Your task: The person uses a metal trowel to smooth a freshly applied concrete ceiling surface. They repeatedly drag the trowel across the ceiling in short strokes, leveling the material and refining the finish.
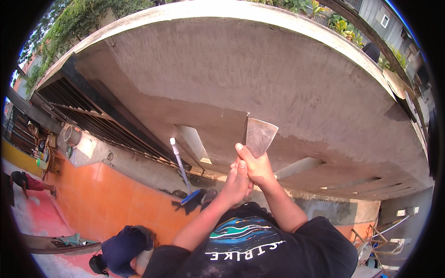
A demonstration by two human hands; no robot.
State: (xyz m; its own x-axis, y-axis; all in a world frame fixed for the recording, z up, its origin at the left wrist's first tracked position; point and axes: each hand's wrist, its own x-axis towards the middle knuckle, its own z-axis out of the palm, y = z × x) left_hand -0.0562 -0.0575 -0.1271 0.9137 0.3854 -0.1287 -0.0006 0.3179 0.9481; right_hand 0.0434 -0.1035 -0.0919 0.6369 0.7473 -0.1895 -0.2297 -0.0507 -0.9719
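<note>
A scraper (261, 136) with a wide, flat metal blade points up in front of the grey plastered wall (222, 69). My right hand (259, 167) is closed round its handle, thumb up toward the blade. Just below and to the left, my left hand (237, 184) is closed too, pressed against the right hand at the handle's lower end. The fingers hide the handle. The blade's upper edge overlaps the wall, near a border between rougher and smoother plaster; whether it touches, I cannot tell.
A broom (190, 196) with a blue head and pale pole leans left of my arms. Orange tiles (116, 194) cover the floor there. One person (127, 248) bends over at lower left; another (33, 181) is farther left. A dark metal grille (97, 118) borders the wall.
</note>
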